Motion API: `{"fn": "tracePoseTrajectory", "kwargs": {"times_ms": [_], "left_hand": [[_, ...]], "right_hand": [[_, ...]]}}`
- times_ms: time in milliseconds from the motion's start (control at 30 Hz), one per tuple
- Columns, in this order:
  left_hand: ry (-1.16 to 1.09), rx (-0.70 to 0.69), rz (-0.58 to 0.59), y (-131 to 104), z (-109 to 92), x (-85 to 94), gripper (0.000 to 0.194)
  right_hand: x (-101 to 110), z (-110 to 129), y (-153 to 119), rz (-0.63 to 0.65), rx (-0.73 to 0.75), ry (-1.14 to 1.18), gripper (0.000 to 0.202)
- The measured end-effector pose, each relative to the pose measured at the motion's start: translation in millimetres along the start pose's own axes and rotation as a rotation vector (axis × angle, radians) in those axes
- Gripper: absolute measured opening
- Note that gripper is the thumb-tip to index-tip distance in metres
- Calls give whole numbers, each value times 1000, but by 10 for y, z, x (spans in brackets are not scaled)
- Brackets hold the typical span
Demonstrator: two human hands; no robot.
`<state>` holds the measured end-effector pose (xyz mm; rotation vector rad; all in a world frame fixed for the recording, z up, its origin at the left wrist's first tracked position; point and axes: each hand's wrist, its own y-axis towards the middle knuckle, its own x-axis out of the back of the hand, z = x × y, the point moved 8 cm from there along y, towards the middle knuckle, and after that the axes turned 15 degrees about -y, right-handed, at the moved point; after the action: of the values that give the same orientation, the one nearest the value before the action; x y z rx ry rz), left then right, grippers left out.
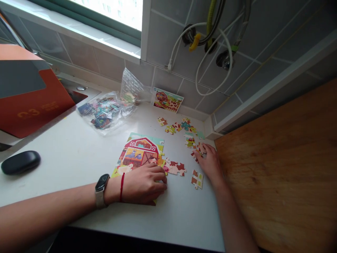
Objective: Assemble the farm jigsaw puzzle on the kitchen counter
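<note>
A partly assembled jigsaw (137, 152) with a red barn lies on the white table, and a strip of cow pieces (175, 167) juts from its right side. My left hand (146, 182) rests over the jigsaw's lower right part, fingers curled and their tips hidden beneath. At the right, my right hand (209, 161) touches brown and white pieces (197, 154) with thumb and fingers apart. Just below it is a small joined group of pieces (197, 179). Several loose pieces (185, 124) are spread farther back. A picture card (167, 100) leans against the tiled wall.
Clear plastic bags (107, 110) with more pieces lie at the back left. An orange box (34, 95) and a black glasses case or mouse (21, 162) are at the left. A wooden panel (284, 165) borders the right side. Hoses and a white cable (200, 80) hang above.
</note>
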<state>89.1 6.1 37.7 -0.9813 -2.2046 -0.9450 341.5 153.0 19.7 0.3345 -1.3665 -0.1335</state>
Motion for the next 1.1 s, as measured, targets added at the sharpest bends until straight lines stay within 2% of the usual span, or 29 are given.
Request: {"fn": "tracePoseTrajectory", "kwargs": {"times_ms": [100,233,400,500,600,700,867,967,1100], "left_hand": [[-7,-3,-4,-5,11,-15,5],[-22,-9,-15,-10,23,-18,9],[-38,-7,-10,-14,38,-24,10],[-38,-12,-18,-15,34,-20,11],[-41,-22,-35,-14,17,-7,10],[-39,-14,-40,-5,6,11,8],[-3,36,-97,20,29,100,13],[18,70,-160,17,71,161,21],[2,102,-200,5,115,186,28]], "right_hand": [[-68,-129,27,-6,-55,-35,61],[-56,-186,58,-34,-113,-47,58],[20,-185,81,-85,-139,35,54],[136,-131,79,-148,-127,80,54],[317,55,48,-246,-32,107,54],[483,401,-43,-324,175,129,51],[598,936,-274,-324,464,211,57],[617,1088,-356,-282,529,251,63],[657,1138,-391,-267,559,264,66]]}}
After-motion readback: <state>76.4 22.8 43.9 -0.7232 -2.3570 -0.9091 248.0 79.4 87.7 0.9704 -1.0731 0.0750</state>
